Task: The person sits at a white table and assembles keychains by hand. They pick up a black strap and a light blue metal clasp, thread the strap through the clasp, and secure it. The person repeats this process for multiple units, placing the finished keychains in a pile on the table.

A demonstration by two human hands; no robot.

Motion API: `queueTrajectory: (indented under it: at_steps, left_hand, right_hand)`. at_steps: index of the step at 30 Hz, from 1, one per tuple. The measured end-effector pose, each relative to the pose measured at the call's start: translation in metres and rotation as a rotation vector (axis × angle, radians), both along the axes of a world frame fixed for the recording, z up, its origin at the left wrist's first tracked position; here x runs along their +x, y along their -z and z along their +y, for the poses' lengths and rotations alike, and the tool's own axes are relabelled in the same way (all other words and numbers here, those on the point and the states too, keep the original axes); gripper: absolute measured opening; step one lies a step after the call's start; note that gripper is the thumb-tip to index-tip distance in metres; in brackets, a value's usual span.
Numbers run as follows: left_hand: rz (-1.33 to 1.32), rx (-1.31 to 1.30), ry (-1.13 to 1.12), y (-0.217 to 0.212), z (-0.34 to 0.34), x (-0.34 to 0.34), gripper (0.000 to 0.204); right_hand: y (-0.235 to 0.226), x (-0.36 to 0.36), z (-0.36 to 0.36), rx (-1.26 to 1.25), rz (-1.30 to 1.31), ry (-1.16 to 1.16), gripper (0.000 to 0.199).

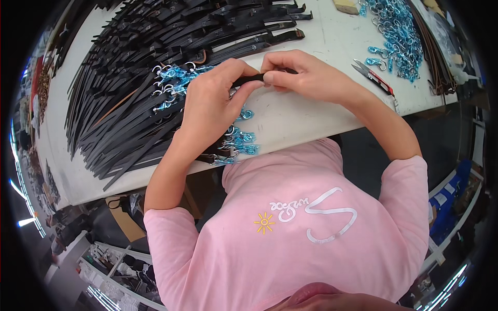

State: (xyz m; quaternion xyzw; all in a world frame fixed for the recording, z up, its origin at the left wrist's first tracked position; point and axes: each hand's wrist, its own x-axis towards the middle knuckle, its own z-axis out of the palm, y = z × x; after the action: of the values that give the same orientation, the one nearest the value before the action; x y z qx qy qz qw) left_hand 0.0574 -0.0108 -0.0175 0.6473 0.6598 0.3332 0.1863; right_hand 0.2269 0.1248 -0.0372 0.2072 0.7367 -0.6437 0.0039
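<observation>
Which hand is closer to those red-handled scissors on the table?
Right. The right hand is left of the scissors, not touching them; the left hand is farther left, beyond the right one.

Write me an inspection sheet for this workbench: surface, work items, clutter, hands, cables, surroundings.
Surface: white table, scattered small dark marks.
Work items: one black strap in hand; heaped straps at left; blue-wrapped metal fittings piled upper right, more lying by the heap.
Clutter: red-and-black snips beyond the right forearm; brown strips at the right end.
Hands: left hand and right hand both pinch the black strap.
Cables: nothing seen.
Surroundings: blue material at lower right; tan panel below the table edge.
</observation>
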Motion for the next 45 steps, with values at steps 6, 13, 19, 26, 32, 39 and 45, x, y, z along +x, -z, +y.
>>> queueTrajectory:
  at_steps: [6,13,19,26,32,39,45]
  left_hand:
    - [-0.065,-0.006,-0.021,-0.003,-0.002,-0.001,0.017]
    - [0.001,0.015,-0.035,0.002,-0.006,0.001,0.016]
    - [-0.079,-0.025,-0.034,-0.001,-0.002,-0.005,0.015]
    - [0.084,-0.029,-0.030,0.000,-0.004,-0.004,0.016]
    - [0.145,0.016,0.008,0.000,-0.004,-0.001,0.015]
    - [0.178,-0.027,0.016,0.000,-0.004,-0.003,0.014]
    - [0.186,-0.006,-0.005,0.003,-0.004,-0.006,0.015]
  right_hand:
    - [-0.008,-0.004,0.009,-0.163,0.013,-0.051,0.026]
    - [0.009,-0.009,-0.007,-0.009,0.132,0.033,0.026]
    - [-0.003,-0.005,0.018,-0.268,0.041,-0.024,0.023]
    - [-0.002,-0.002,0.018,-0.036,0.069,-0.132,0.020]
    - [-0.004,-0.004,0.008,0.241,0.048,-0.102,0.015]
    - [0.010,-0.008,-0.003,0.386,0.120,0.010,0.013]
    - [0.006,-0.011,-0.010,0.325,0.063,0.055,0.014]
